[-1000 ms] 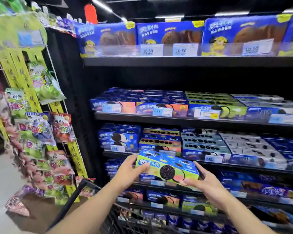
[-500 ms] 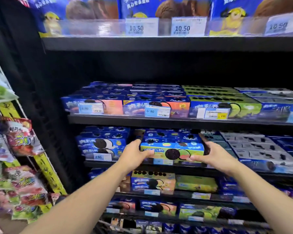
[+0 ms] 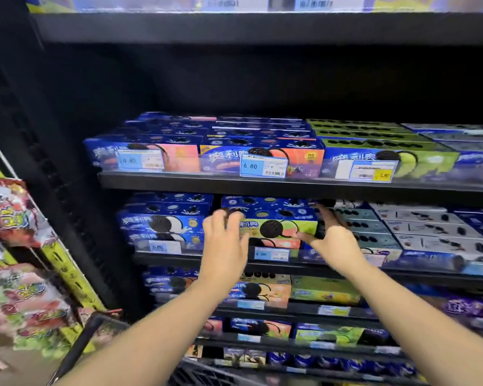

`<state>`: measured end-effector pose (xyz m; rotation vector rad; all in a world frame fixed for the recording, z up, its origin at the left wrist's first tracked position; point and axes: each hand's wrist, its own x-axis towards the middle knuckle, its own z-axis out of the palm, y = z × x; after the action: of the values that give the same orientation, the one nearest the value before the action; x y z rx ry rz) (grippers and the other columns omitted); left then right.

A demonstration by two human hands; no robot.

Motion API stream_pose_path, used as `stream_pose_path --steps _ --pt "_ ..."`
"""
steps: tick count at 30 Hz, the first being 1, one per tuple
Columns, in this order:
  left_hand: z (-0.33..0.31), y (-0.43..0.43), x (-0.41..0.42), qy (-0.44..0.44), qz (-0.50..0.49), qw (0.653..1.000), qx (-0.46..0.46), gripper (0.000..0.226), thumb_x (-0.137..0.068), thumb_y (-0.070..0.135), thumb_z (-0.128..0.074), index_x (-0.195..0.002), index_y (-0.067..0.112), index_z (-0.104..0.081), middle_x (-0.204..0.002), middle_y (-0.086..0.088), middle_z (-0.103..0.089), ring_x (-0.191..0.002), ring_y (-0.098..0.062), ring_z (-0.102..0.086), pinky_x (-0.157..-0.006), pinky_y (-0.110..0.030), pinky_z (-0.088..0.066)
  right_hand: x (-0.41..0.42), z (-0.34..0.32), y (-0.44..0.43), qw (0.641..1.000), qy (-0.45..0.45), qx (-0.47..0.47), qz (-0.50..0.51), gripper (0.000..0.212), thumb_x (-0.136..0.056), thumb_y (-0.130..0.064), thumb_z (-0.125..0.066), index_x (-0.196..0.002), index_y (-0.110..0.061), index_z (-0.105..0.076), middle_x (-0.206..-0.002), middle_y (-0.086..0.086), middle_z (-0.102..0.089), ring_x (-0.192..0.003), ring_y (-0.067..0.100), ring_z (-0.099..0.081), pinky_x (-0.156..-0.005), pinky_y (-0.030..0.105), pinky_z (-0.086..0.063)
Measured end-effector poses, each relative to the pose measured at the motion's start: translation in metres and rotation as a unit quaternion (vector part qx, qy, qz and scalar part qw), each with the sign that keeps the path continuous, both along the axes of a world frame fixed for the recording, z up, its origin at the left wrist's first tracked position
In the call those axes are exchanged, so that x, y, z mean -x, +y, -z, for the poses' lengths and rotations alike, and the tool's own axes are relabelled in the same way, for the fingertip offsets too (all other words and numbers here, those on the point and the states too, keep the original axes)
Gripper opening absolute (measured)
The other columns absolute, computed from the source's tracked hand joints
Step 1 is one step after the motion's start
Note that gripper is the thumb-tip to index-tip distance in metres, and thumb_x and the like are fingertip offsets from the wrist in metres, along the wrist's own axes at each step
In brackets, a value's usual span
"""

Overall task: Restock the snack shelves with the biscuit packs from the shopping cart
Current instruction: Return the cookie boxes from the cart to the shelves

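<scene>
Lighting is uneven: the pack faces (image 3: 262,160) are bright, while the shelf recess (image 3: 262,84) above them is near black. My left hand (image 3: 226,240) and right hand (image 3: 336,245) show motion blur. Candy bags (image 3: 17,218) at the left edge are smeared and bowed by lens distortion.

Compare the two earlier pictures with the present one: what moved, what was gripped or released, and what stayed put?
The biscuit pack rose from above the cart onto a stack on the shelf, carried by both hands. The left hand is at its left end, grip blurred; the right hand has fingers that look straight against its right end. Neighbouring packs stayed.
</scene>
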<state>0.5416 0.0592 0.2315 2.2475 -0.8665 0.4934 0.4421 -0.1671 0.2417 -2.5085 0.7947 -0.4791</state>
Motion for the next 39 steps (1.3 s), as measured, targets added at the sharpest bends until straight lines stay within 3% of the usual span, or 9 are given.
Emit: stream_pose_path --steps 3,6,15,19,21,23,27,33,39 --pt "0.016 0.002 0.007 0.043 0.077 0.994 -0.059 0.022 -0.1 0.023 -0.054 -0.121 0.015 -0.055 -0.116 0.001 -0.05 -0.112 -0.017 -0.043 -0.102 -0.036 -0.04 0.015 0.016 0.019 0.984 -0.069 0.167 -0.006 0.036 -0.084 -0.031 -0.078 -0.112 -0.021 -0.056 -0.102 0.007 -0.06 -0.091 0.035 -0.063 -0.076 0.044 -0.049" --pt "0.018 -0.003 0.005 0.063 0.089 0.991 -0.073 0.028 -0.102 0.023 -0.05 -0.127 0.014 -0.055 -0.119 0.001 -0.05 -0.115 -0.017 -0.047 -0.106 -0.033 -0.04 0.02 0.025 0.036 0.974 -0.05 0.203 -0.085 0.014 -0.091 -0.031 -0.069 -0.099 -0.021 -0.064 -0.091 -0.002 -0.061 -0.085 0.025 -0.061 -0.078 0.042 -0.045" --pt "0.005 -0.02 -0.016 0.095 0.006 0.985 -0.143 0.026 -0.1 0.026 -0.043 -0.109 0.009 -0.06 -0.106 -0.013 -0.061 -0.096 -0.031 -0.058 -0.083 -0.043 -0.051 -0.015 0.014 0.055 0.986 0.019 0.153 -0.069 0.029 -0.097 -0.03 -0.054 -0.12 -0.016 -0.064 -0.117 0.007 -0.067 -0.11 0.032 -0.063 -0.092 0.045 -0.047" --pt "-0.001 -0.025 -0.022 0.124 -0.013 0.977 -0.173 0.036 -0.099 0.029 -0.04 -0.119 0.009 -0.063 -0.111 -0.014 -0.065 -0.097 -0.034 -0.063 -0.085 -0.045 -0.055 -0.033 0.01 0.052 0.984 0.068 0.107 -0.125 0.05 -0.103 -0.03 -0.042 -0.153 -0.024 -0.037 -0.163 -0.004 -0.025 -0.151 0.016 -0.022 -0.124 0.038 -0.014" --pt "0.0 -0.021 -0.018 0.09 -0.008 0.984 -0.156 0.031 -0.1 0.028 -0.041 -0.109 0.009 -0.064 -0.106 -0.014 -0.065 -0.093 -0.034 -0.061 -0.082 -0.044 -0.053 -0.032 0.012 0.056 0.987 0.054 0.097 -0.114 0.045 -0.104 -0.029 -0.04 -0.148 -0.023 -0.044 -0.158 0.0 -0.037 -0.147 0.021 -0.032 -0.12 0.04 -0.026" --pt "0.008 -0.011 -0.01 0.041 0.028 0.993 -0.104 0.026 -0.101 0.023 -0.043 -0.11 0.009 -0.064 -0.107 -0.012 -0.062 -0.099 -0.032 -0.058 -0.087 -0.044 -0.048 -0.018 0.018 0.069 0.986 -0.006 0.127 -0.109 0.032 -0.102 -0.027 -0.043 -0.129 -0.02 -0.06 -0.128 0.003 -0.062 -0.122 0.026 -0.056 -0.099 0.043 -0.045" --pt "0.044 0.032 0.027 0.052 0.095 0.994 0.029 0.026 -0.099 0.013 -0.05 -0.12 0.01 -0.065 -0.119 -0.002 -0.061 -0.114 -0.017 -0.053 -0.105 -0.028 -0.039 0.024 0.063 0.108 0.962 -0.142 0.13 -0.192 0.02 -0.092 -0.008 -0.061 -0.109 -0.014 -0.071 -0.107 -0.003 -0.067 -0.106 0.018 -0.06 -0.09 0.037 -0.048" --pt "0.14 0.117 0.087 0.128 0.086 0.986 -0.065 0.016 -0.095 0.006 -0.058 -0.107 0.006 -0.068 -0.107 -0.006 -0.064 -0.105 -0.025 -0.058 -0.1 -0.036 -0.044 0.077 0.17 0.176 0.969 -0.023 -0.005 -0.245 0.021 -0.092 -0.006 -0.06 -0.109 -0.011 -0.072 -0.106 0.003 -0.068 -0.103 0.027 -0.063 -0.089 0.046 -0.052" --pt "0.238 0.188 0.122 0.25 0.004 0.955 -0.157 0.018 -0.096 0.012 -0.055 -0.109 0.011 -0.068 -0.108 -0.004 -0.063 -0.102 -0.022 -0.059 -0.096 -0.037 -0.047 0.106 0.279 0.231 0.945 0.126 -0.13 -0.271 0.024 -0.098 -0.017 -0.055 -0.117 -0.019 -0.069 -0.112 0.0 -0.066 -0.103 0.019 -0.062 -0.097 0.036 -0.049"
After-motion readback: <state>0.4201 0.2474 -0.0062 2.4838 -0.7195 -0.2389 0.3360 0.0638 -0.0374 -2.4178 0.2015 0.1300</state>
